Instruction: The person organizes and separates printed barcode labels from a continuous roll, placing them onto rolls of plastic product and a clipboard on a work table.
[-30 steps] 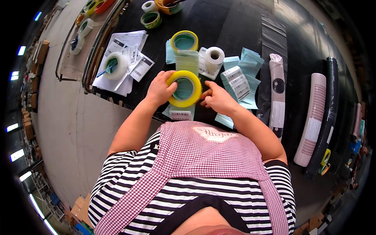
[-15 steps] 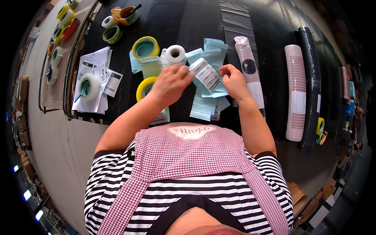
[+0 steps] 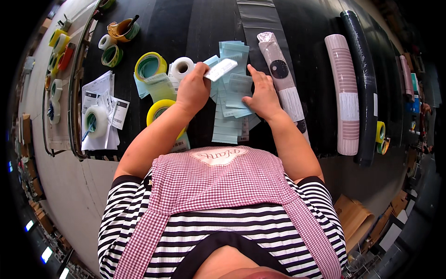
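Observation:
My left hand (image 3: 194, 90) is closed on one end of a white barcode label sheet (image 3: 221, 69), which tilts up above a loose pile of pale blue label backing strips (image 3: 227, 114). At the pile's right edge is my right hand (image 3: 264, 96), its thumb and fingers apart and nothing in its grasp. Just beyond my left hand stands a small white roll (image 3: 182, 66). To the left are a yellow-edged tape roll (image 3: 150, 66), with a translucent strip hanging off it, and another yellow tape roll (image 3: 157, 110), partly behind my left forearm.
A wrapped pinkish roll (image 3: 280, 69) lies right of my right hand. Farther right are a striped pink roll (image 3: 343, 100) and a long black roll (image 3: 364, 93). White papers (image 3: 100, 135) lie at left under a clear tape roll (image 3: 97, 122). More tape sits on a side cart (image 3: 62, 93).
My left hand has lifted and tilted the label sheet, which lay flatter over the blue strips before. My right hand's fingers have spread. The whole view has shifted slightly.

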Action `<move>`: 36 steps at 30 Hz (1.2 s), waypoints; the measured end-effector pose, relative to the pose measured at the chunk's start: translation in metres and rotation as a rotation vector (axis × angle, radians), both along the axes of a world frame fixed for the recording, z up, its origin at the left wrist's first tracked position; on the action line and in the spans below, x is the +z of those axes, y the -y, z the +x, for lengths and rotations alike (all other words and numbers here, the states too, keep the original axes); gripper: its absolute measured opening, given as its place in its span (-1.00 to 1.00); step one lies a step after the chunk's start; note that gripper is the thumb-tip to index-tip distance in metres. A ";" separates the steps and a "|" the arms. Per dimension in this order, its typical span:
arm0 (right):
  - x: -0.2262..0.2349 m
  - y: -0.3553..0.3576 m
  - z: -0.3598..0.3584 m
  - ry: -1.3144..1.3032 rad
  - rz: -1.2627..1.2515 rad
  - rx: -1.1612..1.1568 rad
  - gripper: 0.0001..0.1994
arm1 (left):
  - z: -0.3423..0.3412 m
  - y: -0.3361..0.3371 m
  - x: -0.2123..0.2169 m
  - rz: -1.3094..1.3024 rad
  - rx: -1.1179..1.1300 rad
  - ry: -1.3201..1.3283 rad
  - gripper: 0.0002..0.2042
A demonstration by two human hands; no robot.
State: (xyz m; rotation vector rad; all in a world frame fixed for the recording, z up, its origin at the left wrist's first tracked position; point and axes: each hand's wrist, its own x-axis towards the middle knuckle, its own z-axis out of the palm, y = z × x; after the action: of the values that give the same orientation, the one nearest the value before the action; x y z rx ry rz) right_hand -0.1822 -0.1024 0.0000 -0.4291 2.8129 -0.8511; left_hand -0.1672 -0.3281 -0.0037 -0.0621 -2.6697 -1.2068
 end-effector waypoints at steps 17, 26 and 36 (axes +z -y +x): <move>-0.003 -0.014 0.019 0.141 -0.161 0.014 -0.13 | 0.036 0.000 0.013 0.224 -0.052 0.300 -0.50; -0.015 -0.010 0.033 0.076 -0.250 -0.005 -0.15 | 0.036 -0.016 -0.004 0.878 0.024 0.791 -0.42; -0.019 -0.004 0.042 0.113 -0.395 -0.110 -0.18 | 0.023 -0.032 -0.008 0.586 0.009 0.653 -0.35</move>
State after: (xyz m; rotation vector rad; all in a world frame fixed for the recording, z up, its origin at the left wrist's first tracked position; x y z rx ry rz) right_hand -0.1403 -0.0986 -0.0194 -0.2668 2.5807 -1.4149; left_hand -0.1442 -0.2957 -0.0118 0.5142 -2.6333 -2.2629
